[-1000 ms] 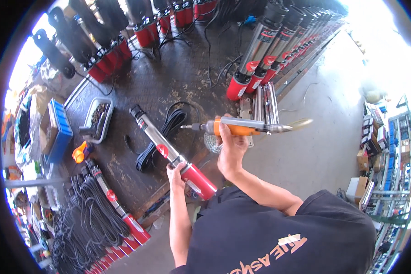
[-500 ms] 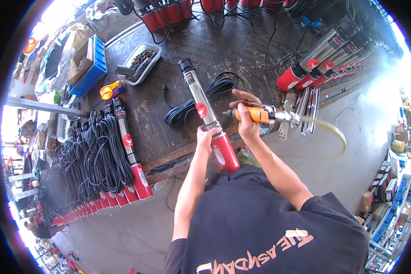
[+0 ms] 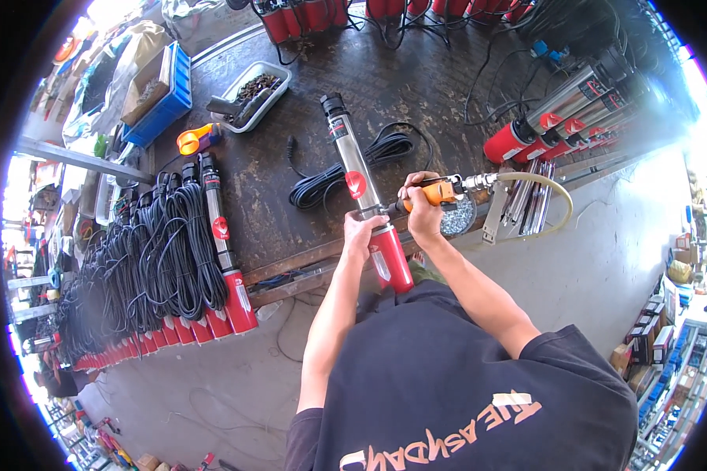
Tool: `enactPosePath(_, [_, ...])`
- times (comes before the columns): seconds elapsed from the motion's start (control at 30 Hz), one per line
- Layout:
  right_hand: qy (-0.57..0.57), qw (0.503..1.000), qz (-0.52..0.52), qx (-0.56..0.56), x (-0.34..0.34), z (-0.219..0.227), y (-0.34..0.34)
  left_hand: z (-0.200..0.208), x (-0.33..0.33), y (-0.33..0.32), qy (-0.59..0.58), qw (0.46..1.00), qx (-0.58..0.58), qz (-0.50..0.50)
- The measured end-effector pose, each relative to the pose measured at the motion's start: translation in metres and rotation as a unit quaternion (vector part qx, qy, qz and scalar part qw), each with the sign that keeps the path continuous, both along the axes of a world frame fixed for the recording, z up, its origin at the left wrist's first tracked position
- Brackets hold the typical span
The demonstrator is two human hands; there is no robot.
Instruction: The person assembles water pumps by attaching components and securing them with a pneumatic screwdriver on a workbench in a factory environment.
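Observation:
A long submersible pump (image 3: 344, 149), with a steel tube, black top and red lower end, lies slanting across the bench edge. My left hand (image 3: 364, 230) is closed round it where steel meets red. In my right hand (image 3: 423, 210) is an orange air screwdriver (image 3: 441, 192), its fingers wrapped round the body. The tool's dark tip points left and meets the pump's side just above my left hand; the exact contact is too small to see. A pale hose (image 3: 562, 188) curves from the tool's back end. Behind the pump lies a coiled black cable (image 3: 314, 190).
Pumps with bundled black cables (image 3: 157, 251) line the left, and more red-ended pumps (image 3: 507, 141) lie at right beside thin metal strips (image 3: 529, 200). On the bench (image 3: 251, 204) are a tray of small parts (image 3: 285, 77), an orange tape dispenser (image 3: 188, 141) and a round dish (image 3: 459, 216).
My right hand has brought the screwdriver left and down to the pump's side, and its fingers have closed round it. My left hand keeps its hold on the pump. The whole view has shifted slightly.

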State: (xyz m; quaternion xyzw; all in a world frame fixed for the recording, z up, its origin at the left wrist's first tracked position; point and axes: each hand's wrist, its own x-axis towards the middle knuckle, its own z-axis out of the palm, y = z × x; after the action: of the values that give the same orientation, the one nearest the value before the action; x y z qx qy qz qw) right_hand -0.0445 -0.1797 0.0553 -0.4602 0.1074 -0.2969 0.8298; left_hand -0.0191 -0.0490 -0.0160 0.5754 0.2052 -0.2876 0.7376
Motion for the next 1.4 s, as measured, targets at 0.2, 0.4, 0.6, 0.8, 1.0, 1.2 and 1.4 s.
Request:
enactPosePath(0.2, [0.002,1.0,-0.012,0.01,0.002,-0.006,-0.002,-0.003,0.002,0.0,0.0,1.0,-0.017,-0.004])
enactPosePath(0.4, [0.009,1.0,-0.02,-0.001,0.004,-0.006,-0.002,-0.003,0.003,0.001,0.006,1.0,-0.016,-0.01])
enactPosePath(0.6, [0.015,1.0,-0.021,-0.012,0.006,-0.01,-0.001,-0.005,0.002,0.0,-0.004,1.0,-0.012,-0.004])
enactPosePath(0.8, [0.035,0.997,0.009,-0.068,0.001,-0.014,-0.002,0.002,0.001,-0.002,0.004,1.0,-0.005,-0.005])
enactPosePath(1.0, [-0.101,0.909,0.111,-0.388,-0.023,0.003,0.006,-0.031,-0.001,0.003,-0.033,0.999,-0.017,0.018])
enactPosePath(1.2, [-0.168,0.757,0.263,-0.574,-0.036,0.015,-0.002,-0.018,0.005,0.009,-0.033,0.998,0.02,-0.052])
enactPosePath(1.4, [0.379,0.79,0.3,-0.378,-0.033,-0.043,-0.026,-0.026,0.0,0.014,-0.01,0.995,-0.099,-0.016])
